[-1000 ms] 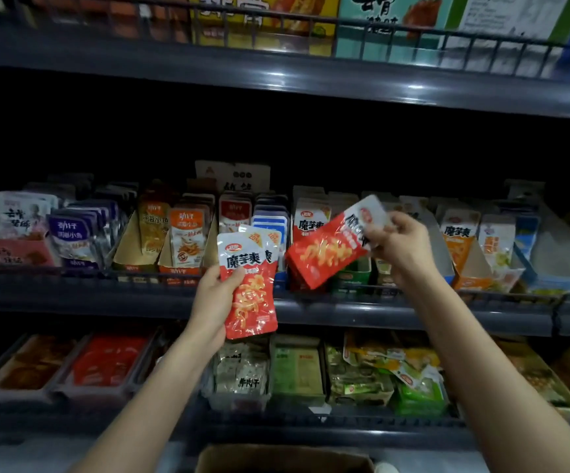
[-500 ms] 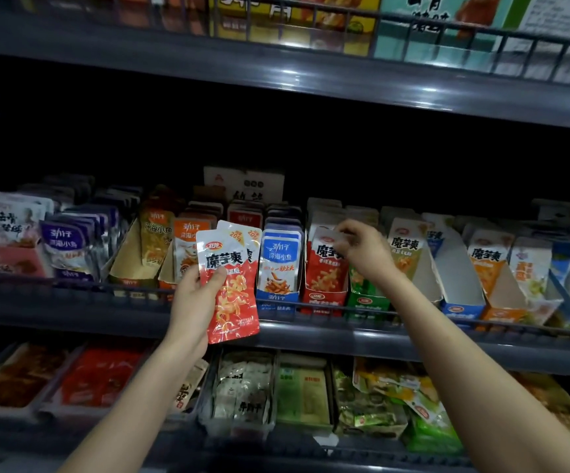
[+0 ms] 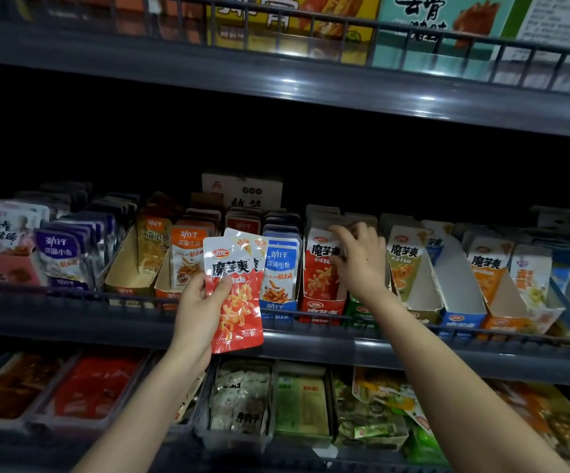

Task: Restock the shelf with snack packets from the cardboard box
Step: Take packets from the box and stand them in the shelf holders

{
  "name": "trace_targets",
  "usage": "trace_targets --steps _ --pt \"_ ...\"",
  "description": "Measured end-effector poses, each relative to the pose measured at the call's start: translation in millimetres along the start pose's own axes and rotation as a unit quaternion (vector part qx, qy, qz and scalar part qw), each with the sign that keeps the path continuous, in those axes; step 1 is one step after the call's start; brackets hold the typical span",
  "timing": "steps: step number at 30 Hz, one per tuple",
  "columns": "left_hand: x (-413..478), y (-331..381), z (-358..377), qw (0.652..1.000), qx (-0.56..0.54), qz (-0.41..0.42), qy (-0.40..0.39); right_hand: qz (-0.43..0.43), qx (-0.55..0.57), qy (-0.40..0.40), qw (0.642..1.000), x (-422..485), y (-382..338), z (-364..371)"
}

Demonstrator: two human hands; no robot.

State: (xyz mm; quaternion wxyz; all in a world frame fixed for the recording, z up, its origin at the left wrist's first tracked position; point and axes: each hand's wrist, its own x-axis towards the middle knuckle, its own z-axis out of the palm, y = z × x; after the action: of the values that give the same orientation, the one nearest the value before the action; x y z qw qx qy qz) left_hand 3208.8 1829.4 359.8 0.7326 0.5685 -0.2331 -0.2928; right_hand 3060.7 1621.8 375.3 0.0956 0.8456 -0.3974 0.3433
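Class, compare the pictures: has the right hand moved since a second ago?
Yes. The right hand has reached forward onto the red display box, gripping the packets in it.

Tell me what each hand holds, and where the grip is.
Left hand grips the red snack packets by their left edge, thumb on front. Right hand touches the shelved packets; grip unclear.

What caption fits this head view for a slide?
Left hand holds red snack packets while right hand touches stocked packets in the red shelf carton.

top boxes (image 3: 293, 29) cropped; second held packet (image 3: 255, 243) hidden, shelved packet (image 3: 320, 271) partly behind right grip (image 3: 358, 262)
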Motion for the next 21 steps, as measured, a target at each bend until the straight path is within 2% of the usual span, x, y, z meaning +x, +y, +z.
trace_targets --steps 5,11,15,17,19,20,21 --pt "-1.9 1.8 6.7 1.0 0.006 0.008 -0.01 -0.005 -0.056 0.041 0.998 0.4 3.7 3.3" --pt "-5.1 2.4 12.7 1.0 0.016 0.009 -0.016 0.018 -0.011 0.031 0.999 -3.9 4.9 7.0" --pt "-6.4 5.0 18.5 0.999 0.031 0.017 -0.019 0.049 0.044 0.076 0.995 -12.9 5.6 -3.6" --pt "-8.2 5.5 22.9 0.999 0.038 0.022 -0.026 0.066 0.106 0.088 0.988 -22.3 -1.2 -18.0" --pt "-11.4 5.6 28.8 0.998 0.043 0.027 -0.045 0.091 0.25 0.036 0.963 -34.7 -15.0 -38.6" --pt "-13.4 5.0 32.5 0.997 0.045 0.029 -0.059 0.114 0.35 -0.019 0.93 -40.5 -23.6 -49.3" --pt "-15.1 3.9 36.7 0.995 0.051 0.031 -0.075 0.141 0.447 -0.081 0.88 -45.2 -32.1 -58.9"
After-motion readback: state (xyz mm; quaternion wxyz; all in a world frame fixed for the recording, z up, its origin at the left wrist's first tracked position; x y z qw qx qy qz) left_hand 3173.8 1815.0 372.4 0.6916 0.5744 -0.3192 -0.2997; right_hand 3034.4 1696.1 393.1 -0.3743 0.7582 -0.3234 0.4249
